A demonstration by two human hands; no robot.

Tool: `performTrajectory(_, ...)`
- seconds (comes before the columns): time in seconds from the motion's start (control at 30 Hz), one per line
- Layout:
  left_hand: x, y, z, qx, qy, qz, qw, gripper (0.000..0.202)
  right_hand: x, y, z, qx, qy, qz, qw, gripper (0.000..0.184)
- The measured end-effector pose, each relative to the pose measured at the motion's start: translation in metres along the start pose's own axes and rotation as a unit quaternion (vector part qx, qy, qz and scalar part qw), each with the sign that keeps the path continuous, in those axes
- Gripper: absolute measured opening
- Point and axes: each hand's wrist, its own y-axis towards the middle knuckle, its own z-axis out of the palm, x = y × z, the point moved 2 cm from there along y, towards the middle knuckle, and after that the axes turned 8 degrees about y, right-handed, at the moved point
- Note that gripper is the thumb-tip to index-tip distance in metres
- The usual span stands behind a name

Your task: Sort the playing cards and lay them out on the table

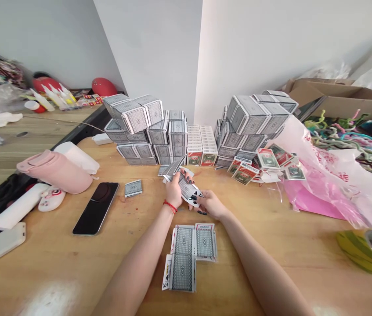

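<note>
Playing cards point(188, 189) held between left hand point(173, 192) and right hand point(211, 204), print unreadable.

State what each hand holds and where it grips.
Both hold one bunch of playing cards: the left hand wraps its left edge, the right hand pinches its lower right corner.

Two arms come up from the lower edge of the picture, both bare along the whole length that shows, forearms uncovered down to the wrists. The left hand point(174, 192) wears a thin red cord bracelet point(170, 206) around its wrist, a narrow band with a short bit of cord standing off at one side. On the right hand point(211, 204) the fingers point(205, 202) end in fingernails point(202, 213) painted a dark, nearly black polish. The same dark polish shows on the left hand's nails, which look neatly rounded and fairly long.
</note>
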Motion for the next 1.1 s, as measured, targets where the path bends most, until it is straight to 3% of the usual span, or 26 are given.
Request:
performTrajectory(0.27, 0.002, 0.003, -0.002, 0.004, 0.003, -0.001, 1.0, 0.019, -0.004, 0.002, 0.0, -0.013, 0.015, -0.01, 1.0, 0.022)
performTrajectory(0.6, -0.004, 0.003, -0.007, 0.014, 0.061, 0.015, 0.998, 0.027, -0.004, 0.009, -0.019, -0.081, 0.133, -0.091, 0.984, 0.026)
performTrajectory(0.83, 0.006, 0.007, -0.012, -0.06, 0.153, 0.041, 0.986, 0.012, -0.007, 0.01, -0.019, -0.068, 0.161, -0.051, 0.983, 0.023)
performTrajectory(1.1, 0.006, 0.005, -0.011, -0.07, 0.204, 0.071, 0.974, 0.015, -0.009, 0.01, -0.02, -0.054, 0.161, -0.018, 0.985, 0.017)
